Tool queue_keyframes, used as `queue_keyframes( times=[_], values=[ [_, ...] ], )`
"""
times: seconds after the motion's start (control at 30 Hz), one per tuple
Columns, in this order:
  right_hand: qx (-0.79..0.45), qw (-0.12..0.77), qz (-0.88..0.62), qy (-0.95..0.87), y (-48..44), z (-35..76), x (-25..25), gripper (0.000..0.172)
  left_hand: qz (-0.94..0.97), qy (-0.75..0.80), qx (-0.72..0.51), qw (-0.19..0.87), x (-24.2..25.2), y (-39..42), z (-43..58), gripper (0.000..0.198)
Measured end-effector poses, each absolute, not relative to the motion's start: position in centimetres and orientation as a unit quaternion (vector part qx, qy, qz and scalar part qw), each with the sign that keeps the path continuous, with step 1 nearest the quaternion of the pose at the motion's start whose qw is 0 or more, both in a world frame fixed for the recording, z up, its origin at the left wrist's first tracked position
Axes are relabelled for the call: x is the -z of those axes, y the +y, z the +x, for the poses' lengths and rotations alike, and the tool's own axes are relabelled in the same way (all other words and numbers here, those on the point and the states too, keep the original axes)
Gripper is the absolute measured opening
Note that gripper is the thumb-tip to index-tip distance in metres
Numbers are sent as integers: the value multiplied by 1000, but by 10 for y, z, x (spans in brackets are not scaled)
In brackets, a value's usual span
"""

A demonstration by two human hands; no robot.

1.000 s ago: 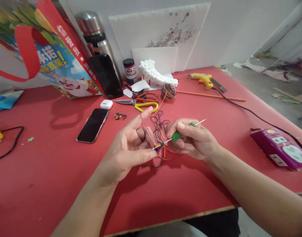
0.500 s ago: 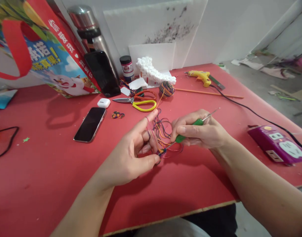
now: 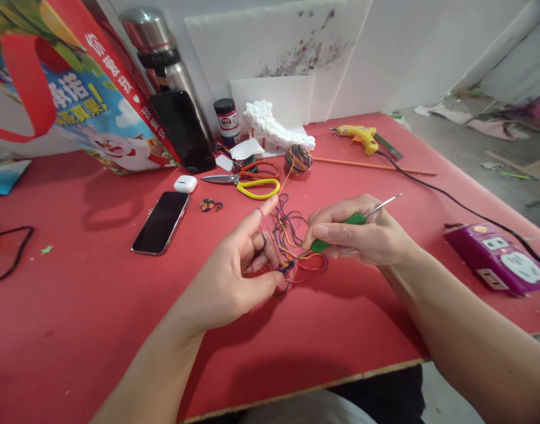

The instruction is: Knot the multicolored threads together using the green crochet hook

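Observation:
My left hand [image 3: 234,277] pinches a small multicoloured crochet piece [image 3: 287,268] between thumb and middle finger, with the forefinger raised and the thread running over it. My right hand [image 3: 362,235] grips a green-handled crochet hook [image 3: 340,227], whose tip is at the crochet piece. Loose loops of multicoloured thread [image 3: 291,229] lie on the red table [image 3: 97,306] between the hands and lead back to a thread ball [image 3: 298,158].
Behind the hands lie yellow-handled scissors [image 3: 252,185], a phone [image 3: 161,222], a white earbud case [image 3: 185,184] and a small thread scrap [image 3: 211,205]. A glue gun [image 3: 360,138] and its cord sit back right, a purple power strip [image 3: 502,259] at the right, a printed bag [image 3: 75,100] back left.
The view shifted slightly down and left early on. My right hand and the hook moved up and right a little, then held; the hook tip stays at the crochet piece.

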State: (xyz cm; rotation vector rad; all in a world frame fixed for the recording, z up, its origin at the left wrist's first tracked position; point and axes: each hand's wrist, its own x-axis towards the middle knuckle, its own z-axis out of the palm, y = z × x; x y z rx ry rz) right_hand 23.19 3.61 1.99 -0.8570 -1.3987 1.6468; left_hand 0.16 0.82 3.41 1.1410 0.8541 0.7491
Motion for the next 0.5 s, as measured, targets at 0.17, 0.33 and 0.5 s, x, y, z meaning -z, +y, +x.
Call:
queue_keyframes(
  times=[0.17,0.33,0.5],
  values=[
    [-644,399,-335,-560,35,232,-21,29,512,388,-332,691,-34,8,2,102],
    [-647,402,-340,-551,35,231,-22,30,506,395,-333,691,-36,8,3,105],
    [-653,399,-344,-544,36,229,-20,36,508,392,-332,691,-35,8,3,104]
  ],
)
